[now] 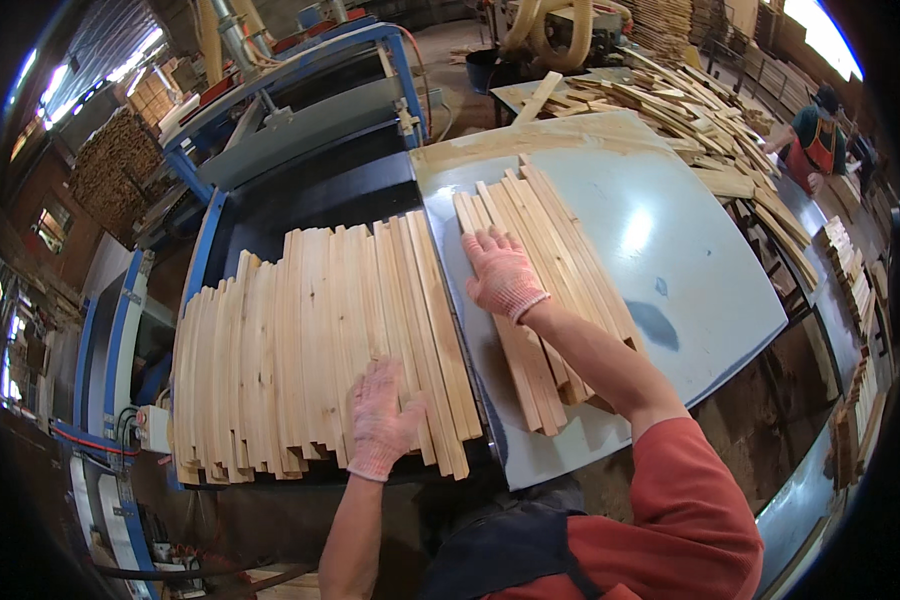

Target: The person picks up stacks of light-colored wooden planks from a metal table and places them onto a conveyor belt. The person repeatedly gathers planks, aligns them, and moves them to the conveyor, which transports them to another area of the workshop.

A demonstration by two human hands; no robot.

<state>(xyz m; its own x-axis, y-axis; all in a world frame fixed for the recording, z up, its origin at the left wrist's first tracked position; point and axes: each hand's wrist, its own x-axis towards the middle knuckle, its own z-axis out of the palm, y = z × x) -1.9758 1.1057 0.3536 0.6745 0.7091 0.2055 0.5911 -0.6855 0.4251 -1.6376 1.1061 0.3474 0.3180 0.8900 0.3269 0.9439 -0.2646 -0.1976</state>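
Note:
Pale wooden strips [280,350] lie side by side in a wide row on the black bed of a blue-framed machine. My left hand [383,418], in a pinkish work glove, rests flat on the near part of that row with its fingers stretched out. A smaller bundle of wooden strips [570,265] lies on the smooth metal table [710,290] to the right. My right hand [503,272], gloved alike, lies over the left side of this bundle, palm down, fingers extended. Neither hand wraps round a strip.
The blue machine frame [290,80] stands behind the row, above its black bed [320,195]. A heap of loose wood pieces [670,110] lies beyond the table. A co-worker [820,140] in a red apron stands at the far right, near more stacked strips [850,290].

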